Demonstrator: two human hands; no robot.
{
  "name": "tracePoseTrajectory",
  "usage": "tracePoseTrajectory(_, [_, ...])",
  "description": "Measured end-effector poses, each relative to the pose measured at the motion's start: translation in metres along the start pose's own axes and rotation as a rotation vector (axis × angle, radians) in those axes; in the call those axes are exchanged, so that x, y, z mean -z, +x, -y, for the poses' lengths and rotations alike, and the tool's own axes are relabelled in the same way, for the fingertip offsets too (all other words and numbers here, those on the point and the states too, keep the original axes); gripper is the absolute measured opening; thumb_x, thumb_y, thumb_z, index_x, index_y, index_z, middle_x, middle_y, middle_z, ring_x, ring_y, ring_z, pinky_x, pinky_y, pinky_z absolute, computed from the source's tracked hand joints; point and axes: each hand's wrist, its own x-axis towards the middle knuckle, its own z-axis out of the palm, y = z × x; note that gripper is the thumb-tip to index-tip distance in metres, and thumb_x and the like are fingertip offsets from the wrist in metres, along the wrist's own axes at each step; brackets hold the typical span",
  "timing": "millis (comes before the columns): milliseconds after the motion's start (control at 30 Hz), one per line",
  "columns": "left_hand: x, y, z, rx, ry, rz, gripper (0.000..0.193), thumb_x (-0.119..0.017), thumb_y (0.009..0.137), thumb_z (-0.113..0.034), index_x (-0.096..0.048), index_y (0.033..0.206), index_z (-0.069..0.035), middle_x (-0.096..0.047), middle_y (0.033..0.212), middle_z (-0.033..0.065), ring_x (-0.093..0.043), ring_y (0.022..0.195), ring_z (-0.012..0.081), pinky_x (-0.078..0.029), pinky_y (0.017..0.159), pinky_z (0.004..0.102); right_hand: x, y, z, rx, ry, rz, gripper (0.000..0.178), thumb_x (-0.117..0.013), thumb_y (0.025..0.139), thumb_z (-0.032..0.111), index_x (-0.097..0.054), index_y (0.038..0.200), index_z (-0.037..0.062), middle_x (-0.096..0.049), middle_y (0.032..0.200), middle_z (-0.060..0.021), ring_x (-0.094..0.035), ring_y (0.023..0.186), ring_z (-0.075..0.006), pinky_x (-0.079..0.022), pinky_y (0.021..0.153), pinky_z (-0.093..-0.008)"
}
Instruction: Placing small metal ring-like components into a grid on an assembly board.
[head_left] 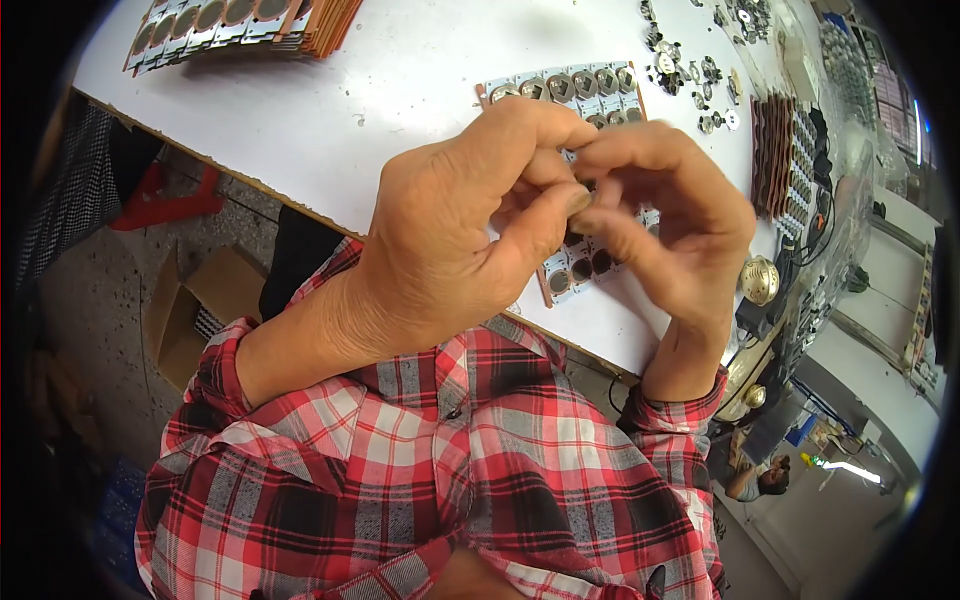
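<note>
My left hand (470, 205) is closed in a pinch, thumb against fingertips, over the table. My right hand (675, 210) meets it there, its thumb and fingers curled together and slightly blurred. Whatever sits between the fingertips is small and mostly hidden, so I cannot make it out. Directly beneath both hands lies a panel of small circuit boards (560, 285) with round metal discs in rows and brown edge strips. The hands cover its middle. Beyond its far right corner, small loose metal parts (665, 63) are scattered on the white table (400, 110).
A stack of similar panels (240, 25) stands at the far left, and another stack (785, 165) at the right. Near the right edge are a round brass-coloured object (760, 280) and black cables (825, 225). An open cardboard box (215, 300) is on the floor. A person (760, 478) appears at lower right.
</note>
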Motion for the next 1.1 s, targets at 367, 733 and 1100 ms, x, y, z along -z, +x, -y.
tracePoseTrajectory(367, [-0.015, -0.003, 0.010, -0.498, 0.374, -0.042, 0.049, -0.083, 0.067, 0.004, -0.069, 0.114, 0.001, -0.070, 0.098, 0.0163, -0.068, 0.079, 0.0291, -0.055, 0.062, 0.0344, 0.036, 0.005, -0.022, -0.148, 0.077, -0.358, 0.022, -0.070, 0.096, 0.001, -0.073, 0.117, -0.0039, -0.075, 0.093, -0.0115, -0.070, 0.075, -0.0126, -0.059, 0.063, -0.0243])
tracePoseTrajectory(733, [-0.004, 0.017, -0.022, 0.538, -0.682, 0.092, 0.036, -0.056, 0.107, -0.024, -0.067, 0.112, 0.010, -0.072, 0.096, 0.0153, -0.070, 0.077, 0.0152, -0.056, 0.057, 0.0252, -0.001, 0.000, 0.003, 0.060, 0.061, -0.146, 0.058, -0.069, 0.098, 0.010, -0.046, 0.146, -0.0124, -0.072, 0.119, -0.0231, -0.068, 0.077, -0.0135, -0.055, 0.065, -0.0226])
tracePoseTrajectory(1100, [-0.012, 0.013, -0.011, 0.142, -0.364, -0.064, 0.012, -0.066, 0.096, 0.003, -0.069, 0.108, 0.006, -0.072, 0.090, 0.0098, -0.065, 0.073, 0.0085, -0.052, 0.059, 0.0208, 0.023, -0.001, -0.013, -0.030, 0.512, -0.116, 0.024, -0.074, 0.091, 0.003, -0.068, 0.112, -0.0083, -0.073, 0.085, -0.0132, -0.067, 0.061, -0.0124, -0.056, 0.051, -0.0233])
